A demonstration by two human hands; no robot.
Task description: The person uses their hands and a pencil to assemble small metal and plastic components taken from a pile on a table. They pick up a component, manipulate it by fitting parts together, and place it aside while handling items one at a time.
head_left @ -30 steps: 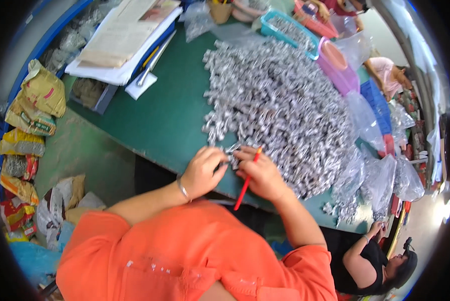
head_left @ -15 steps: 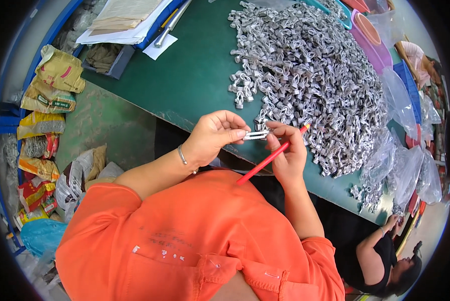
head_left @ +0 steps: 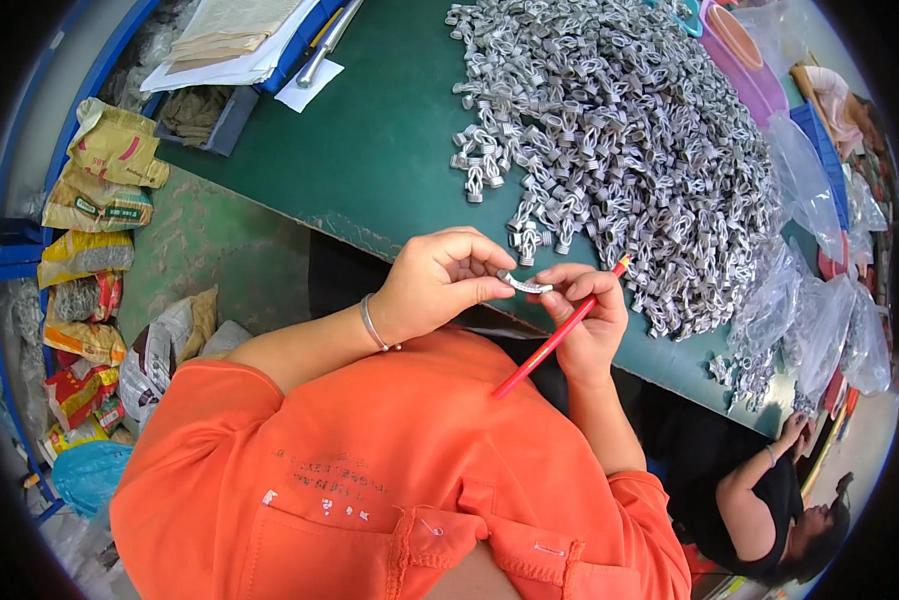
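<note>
containers at the margins: grey bin (head_left: 235, 120) holding rumpled brownish cloth (head_left: 194, 113), upper left; pinkish-purple basin (head_left: 759, 85) and blue basket (head_left: 822, 165), upper right; clear plastic bags (head_left: 831, 325) at right, loose metal bits (head_left: 747, 385) at their lower end, inside or beside i cannot tell. near edge of the green table (head_left: 359, 130): slants downward from left to right, passing behind my hands. open room: bare tabletop between bin and heap of looped grey pieces (head_left: 629, 170). grip: my left hand (head_left: 447, 275) pinches one end of a curved whitish piece (head_left: 527, 286) at the near edge; my right hand (head_left: 589, 315) has its fingertips closed at the other end, and also holds a red pencil-shaped tool (head_left: 557, 345) slantwise. surroundings: worn green floor (head_left: 219, 250), sacks (head_left: 109, 160) at left, a co-worker (head_left: 754, 495) in dark clothing, lower right.
</note>
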